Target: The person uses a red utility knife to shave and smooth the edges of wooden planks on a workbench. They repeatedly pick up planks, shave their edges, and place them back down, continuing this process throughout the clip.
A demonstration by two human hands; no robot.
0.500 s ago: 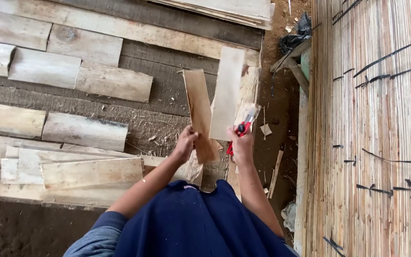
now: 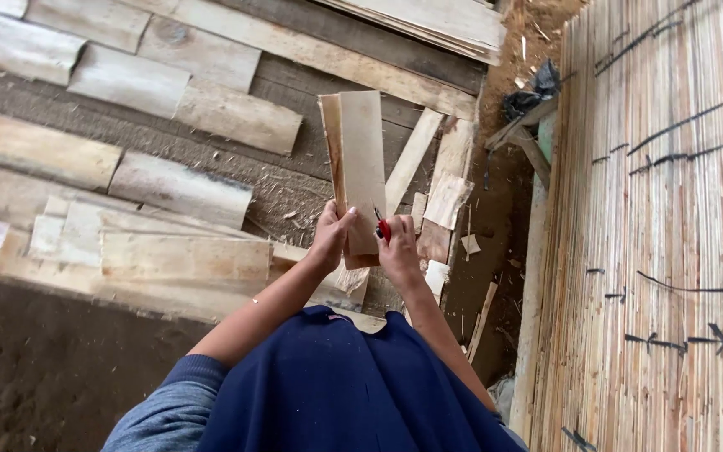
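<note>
Boards: two thin pale wooden boards point(image 2: 360, 167) are held together face to face and upright in front of the person, their lower ends at the hands and their upper ends pointing away over the plank floor.
Left hand: the left hand point(image 2: 332, 237) grips the lower left edge of the boards, thumb on the near face and fingers wrapped around behind.
Right hand: the right hand point(image 2: 398, 249) is closed against the lower right edge of the boards and also around a small red-handled tool point(image 2: 383, 226), of which only the red part with a dark tip shows above the knuckles; what kind of tool it is cannot be told.
Clothing: a dark blue garment point(image 2: 336, 389) fills the bottom of the view, with a grey-blue sleeve point(image 2: 164, 414) on the left arm.
Floor: rough-sawn slabs point(image 2: 181, 191) and shorter offcuts lie side by side on dark planks point(image 2: 311, 84) dusted with sawdust, to the left of and beyond the hands.
Scraps: loose thin pieces of wood point(image 2: 445, 201) lie just to the right of the held boards, on bare earth.
Right side: a wall of close-set split bamboo strips point(image 2: 671, 209) runs the length of the view, marked with dark arrow-like strokes.
</note>
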